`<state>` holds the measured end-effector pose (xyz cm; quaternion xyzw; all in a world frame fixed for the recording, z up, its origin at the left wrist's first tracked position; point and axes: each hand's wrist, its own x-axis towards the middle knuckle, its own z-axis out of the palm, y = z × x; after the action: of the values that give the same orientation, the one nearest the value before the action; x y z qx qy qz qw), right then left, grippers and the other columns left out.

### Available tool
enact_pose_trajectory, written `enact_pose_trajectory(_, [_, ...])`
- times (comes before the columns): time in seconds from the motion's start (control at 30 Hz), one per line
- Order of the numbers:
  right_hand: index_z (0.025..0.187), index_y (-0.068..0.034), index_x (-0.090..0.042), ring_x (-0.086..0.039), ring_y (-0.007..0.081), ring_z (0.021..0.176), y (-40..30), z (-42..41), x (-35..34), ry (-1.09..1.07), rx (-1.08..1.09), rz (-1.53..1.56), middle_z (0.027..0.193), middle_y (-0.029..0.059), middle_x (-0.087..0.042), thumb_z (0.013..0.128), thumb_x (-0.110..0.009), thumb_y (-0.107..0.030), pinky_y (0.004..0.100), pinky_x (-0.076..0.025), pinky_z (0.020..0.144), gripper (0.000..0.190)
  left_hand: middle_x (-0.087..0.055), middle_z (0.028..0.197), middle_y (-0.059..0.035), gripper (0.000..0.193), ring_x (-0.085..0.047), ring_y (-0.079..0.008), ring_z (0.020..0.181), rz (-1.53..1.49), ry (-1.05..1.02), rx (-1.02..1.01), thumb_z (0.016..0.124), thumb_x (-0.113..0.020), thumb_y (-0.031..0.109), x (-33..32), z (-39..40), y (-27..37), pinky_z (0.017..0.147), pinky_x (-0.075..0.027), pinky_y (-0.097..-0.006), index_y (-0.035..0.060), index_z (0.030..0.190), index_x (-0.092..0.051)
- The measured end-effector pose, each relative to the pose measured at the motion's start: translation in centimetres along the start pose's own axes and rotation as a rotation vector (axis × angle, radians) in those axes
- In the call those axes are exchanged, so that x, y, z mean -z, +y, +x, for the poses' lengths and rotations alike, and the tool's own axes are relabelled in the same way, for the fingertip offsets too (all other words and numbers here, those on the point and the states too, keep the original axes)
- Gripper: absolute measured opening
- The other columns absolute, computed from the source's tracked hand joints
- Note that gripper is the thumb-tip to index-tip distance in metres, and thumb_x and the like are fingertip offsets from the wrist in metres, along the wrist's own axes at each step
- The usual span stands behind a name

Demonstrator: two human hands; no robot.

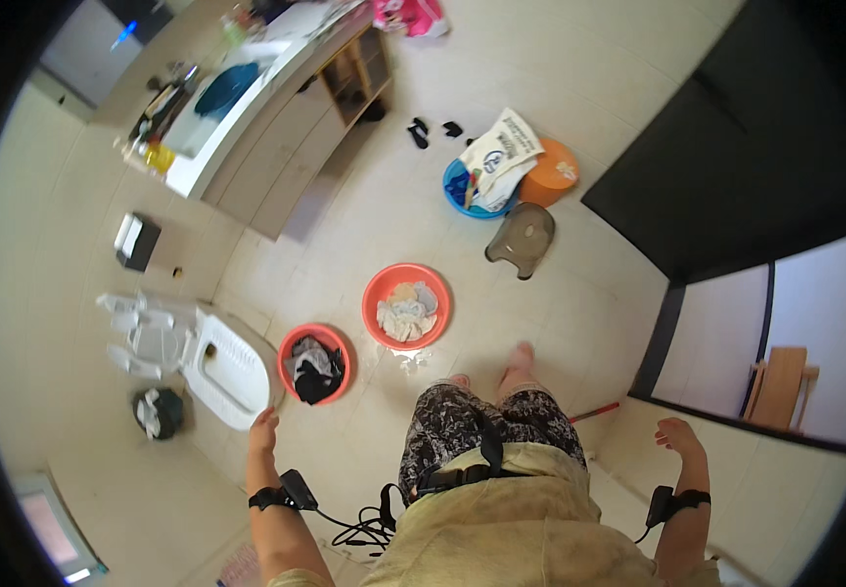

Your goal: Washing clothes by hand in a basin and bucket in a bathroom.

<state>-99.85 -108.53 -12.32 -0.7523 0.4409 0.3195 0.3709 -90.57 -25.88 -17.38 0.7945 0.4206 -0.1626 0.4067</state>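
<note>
My left hand (264,433) hangs in the air with nothing in it, nearest to the white squat toilet (250,381) and a red plastic basin (347,359) of dark clothes (314,370). My right hand (678,434) is raised on the other side, empty, its fingers loosely curled. A black device is strapped to each forearm, and a black cable (364,524) trails from the left one. On the floor ahead of my feet stands a second red basin (442,312), holding pale clothes (408,312).
Water (406,359) wets the tiles by the basins. Farther off are a blue basin (492,214) holding a printed bag (503,150), an orange bucket (549,176) and a grey plastic stool (524,238). A sink cabinet (276,172), a dark door (746,139) and a waste bin (169,414) line the sides.
</note>
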Motion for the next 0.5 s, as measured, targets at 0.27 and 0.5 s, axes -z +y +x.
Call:
enact_pose_trajectory(0.27, [0.096,-0.01,-0.054,-0.063,0.0211,0.069,-10.3,13.1,5.6,-0.173,-0.101,-0.239,0.08,0.0074,-0.064,0.081,-0.054,-0.033,0.036,-0.046,0.061,0.027,-0.051,0.122,-0.0161,0.048,-0.046,-0.0249,0.115,-0.307,0.14,0.158,0.08,-0.054,0.018,-4.3,-6.9,-0.9,0.097,-0.033,-0.0333,-0.0001,0.124,-0.047])
enact_pose_trajectory(0.5, [0.093,-0.007,-0.055,-0.06,0.0192,0.06,-23.6,31.0,14.7,-0.219,0.451,-0.669,0.073,0.0078,-0.062,0.083,-0.054,-0.026,0.0314,-0.045,0.052,0.022,-0.054,0.118,-0.0159,0.048,-0.049,-0.0239,0.111,-0.306,0.185,0.361,0.079,-0.057,0.019,-10.8,-12.1,4.3,0.094,-0.036,-0.0334,-0.0013,0.122,-0.048])
